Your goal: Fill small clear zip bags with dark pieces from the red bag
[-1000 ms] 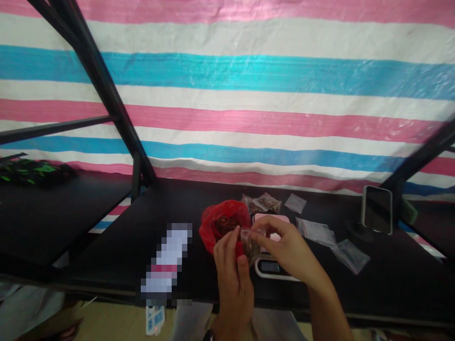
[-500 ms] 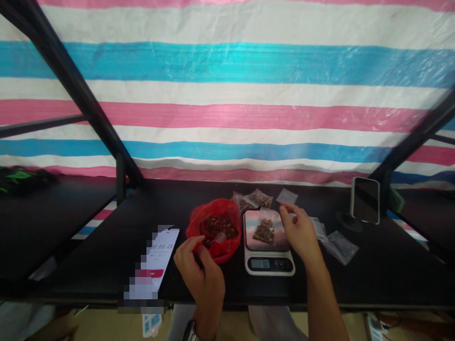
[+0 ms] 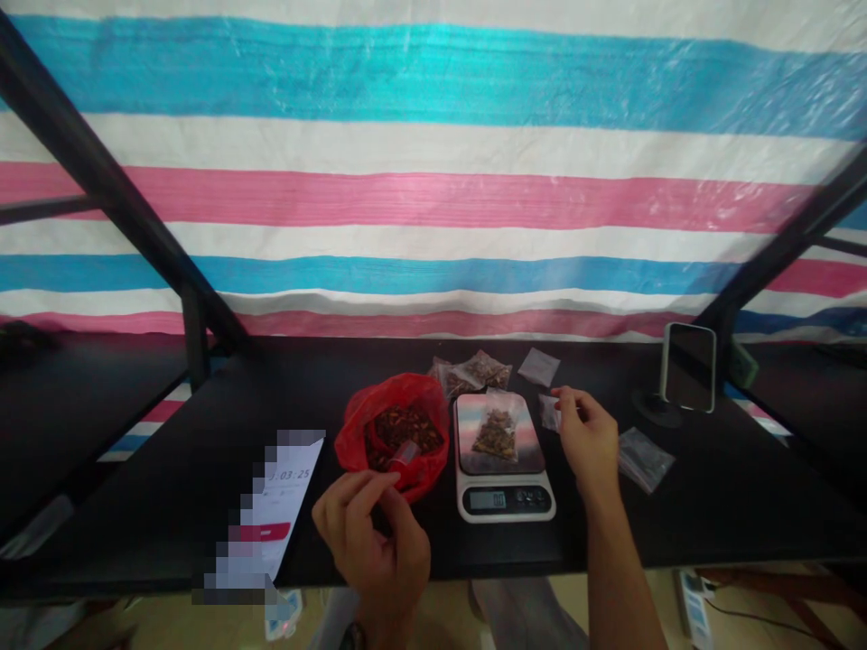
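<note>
We have one filled pouch (image 3: 497, 431) lying flat on the scale (image 3: 505, 492), which sits toward the front edge of the table (image 3: 711, 533), midway between our hands. More filled pouches (image 3: 470, 372) lie behind it toward the back edge, so part of the sorting looks done. The red bag (image 3: 379, 406), just left of the scale, holds plenty of dried material, and empty pouches (image 3: 643, 456) wait toward the right edge. Our right hand (image 3: 588, 438) is just right of the scale, thumb and forefinger closed on a clear pouch (image 3: 548, 413). Our left hand (image 3: 369, 537) curls at the bag's near rim; we cannot tell whether it grips anything.
</note>
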Tool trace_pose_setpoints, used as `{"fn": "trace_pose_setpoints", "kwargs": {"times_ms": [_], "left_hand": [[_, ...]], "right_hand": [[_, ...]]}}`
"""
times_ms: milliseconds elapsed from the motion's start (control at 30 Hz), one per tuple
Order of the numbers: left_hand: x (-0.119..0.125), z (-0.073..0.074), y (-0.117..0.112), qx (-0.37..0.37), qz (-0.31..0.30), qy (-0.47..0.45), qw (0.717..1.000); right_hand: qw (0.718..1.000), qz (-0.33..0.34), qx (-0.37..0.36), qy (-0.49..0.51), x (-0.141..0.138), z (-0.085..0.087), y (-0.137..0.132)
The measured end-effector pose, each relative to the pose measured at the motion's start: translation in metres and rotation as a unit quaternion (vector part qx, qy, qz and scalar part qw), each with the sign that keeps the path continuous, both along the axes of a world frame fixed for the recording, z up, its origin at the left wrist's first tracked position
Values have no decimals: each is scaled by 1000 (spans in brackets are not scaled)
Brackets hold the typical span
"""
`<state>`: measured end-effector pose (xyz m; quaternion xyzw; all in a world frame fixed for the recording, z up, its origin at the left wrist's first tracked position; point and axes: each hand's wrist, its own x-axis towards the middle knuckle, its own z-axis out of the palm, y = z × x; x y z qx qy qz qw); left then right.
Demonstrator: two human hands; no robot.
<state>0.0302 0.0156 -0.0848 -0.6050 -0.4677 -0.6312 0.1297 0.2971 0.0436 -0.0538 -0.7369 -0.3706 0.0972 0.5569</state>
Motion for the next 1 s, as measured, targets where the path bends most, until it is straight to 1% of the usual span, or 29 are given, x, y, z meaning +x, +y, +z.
{"fn": "trace_pose_setpoints", "kwargs": {"times_ms": [100,333,500,600,667,700,767,867,933,1000], "left_hand": [[2,0,2,11,2,17,1000],[-1,0,0,14,1,18,1000],[-3,1,-1,9,8,15,1000],[0,4,-4,2,0,12,1000],[3,7,-7,2,-17,9,1000],[5,9,-9,-1,-31,7,999],[10,11,-12,-8,-66,-2,998],[19,13,-15,-45,-116,-29,992],[25,11,-17,-99,-156,-54,981],[29,8,-19,-170,-199,-97,960]], "right_hand": [[1000,21,9,-1,-5,-1,2],[996,80,23,-29,-11,-6,4],[989,143,15,-33,-16,-10,9],[986,164,24,-11,-21,-10,13],[983,173,42,37,-26,-4,12],[978,187,50,73,-29,1,11],[955,248,58,151,-36,15,6],[891,388,53,229,-48,34,-3],[849,461,42,256,-57,41,-7],[822,498,33,275,-67,42,-9]]}}
